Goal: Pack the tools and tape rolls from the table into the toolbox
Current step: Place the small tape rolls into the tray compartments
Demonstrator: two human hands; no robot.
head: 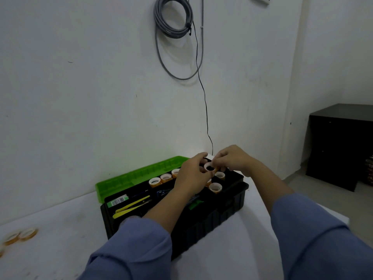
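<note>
A black toolbox (pixel 212 217) with an open green lid (pixel 131 176) stands on the white table. Several amber tape rolls (pixel 155 182) sit in its back compartments, and yellow-handled tools (pixel 131 205) lie in its left tray. My left hand (pixel 191 174) and my right hand (pixel 232 158) meet above the toolbox's right end, both pinching one tape roll (pixel 210 167). More tape rolls (pixel 28 233) lie on the table at the far left.
A grey cable coil (pixel 173 17) and a thin black wire (pixel 203 93) hang on the white wall behind the toolbox. A black cabinet (pixel 339 146) stands on the floor to the right, past the table's edge.
</note>
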